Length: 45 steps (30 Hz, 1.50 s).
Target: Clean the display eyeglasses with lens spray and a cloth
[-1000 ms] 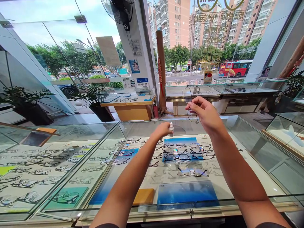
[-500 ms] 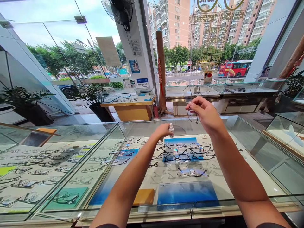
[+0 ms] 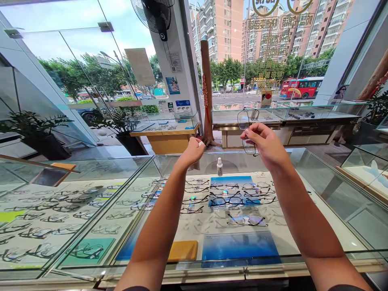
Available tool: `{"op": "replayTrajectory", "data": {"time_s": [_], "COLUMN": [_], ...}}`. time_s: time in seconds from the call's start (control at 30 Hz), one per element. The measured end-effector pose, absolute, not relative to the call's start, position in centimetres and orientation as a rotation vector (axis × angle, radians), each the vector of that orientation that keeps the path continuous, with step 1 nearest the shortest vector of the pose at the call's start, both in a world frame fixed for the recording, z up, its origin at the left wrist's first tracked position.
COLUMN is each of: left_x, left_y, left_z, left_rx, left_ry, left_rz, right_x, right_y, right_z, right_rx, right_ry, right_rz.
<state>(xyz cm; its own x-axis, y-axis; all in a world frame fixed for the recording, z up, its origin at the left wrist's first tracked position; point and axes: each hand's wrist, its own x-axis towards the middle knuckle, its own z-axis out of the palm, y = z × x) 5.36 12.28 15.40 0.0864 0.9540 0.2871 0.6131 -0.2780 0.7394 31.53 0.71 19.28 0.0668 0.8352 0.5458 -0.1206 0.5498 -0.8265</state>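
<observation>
My right hand (image 3: 264, 143) pinches a pair of thin-framed glasses (image 3: 243, 120) near the middle, one lens above the fingers and one below. My left hand (image 3: 192, 152) is raised over the far side of the glass counter, its fingers pressed together; a small white bit shows at the fingertips, too small to name. Between the hands, a little nearer, a small white bottle (image 3: 220, 167) stands upright on the counter, touched by neither. Under the glass, rows of glasses (image 3: 226, 201) lie on a blue and white display.
The glass counter (image 3: 245, 271) spans the front, with an orange case (image 3: 183, 251) and a blue panel (image 3: 239, 248) inside. A wooden tray-like stand (image 3: 50, 174) is at left. Beyond are low display cases (image 3: 165, 142), a tree-trunk post (image 3: 206, 91) and potted plants (image 3: 45, 135).
My left hand has let go of the bottle and moved left and up, away from it. The glasses in my right hand have shifted slightly right and turned a little.
</observation>
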Motion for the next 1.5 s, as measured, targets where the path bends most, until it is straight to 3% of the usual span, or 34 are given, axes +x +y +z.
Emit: {"op": "replayTrajectory", "data": {"time_s": [0.3,0.47,0.93,1.5], "left_x": [8.3,9.9,11.8,13.0], "left_y": [5.4,4.6,3.7,2.6], "left_z": [19.1,18.7,17.9,17.8], "left_rx": [1.668,1.703,1.610,1.429], "left_ry": [0.681,0.645,0.506,0.520], "left_rz": [1.385,1.454,1.182,1.287], "right_x": [31.4,30.8,30.3,28.8], "right_y": [0.2,-0.5,-0.6,0.0], "right_z": [19.5,19.8,19.6,19.0], "right_rx": [-0.643,-0.588,-0.576,-0.591], "right_ry": [-1.306,-1.280,-1.307,-1.190], "right_rz": [0.852,0.933,0.924,1.028]}}
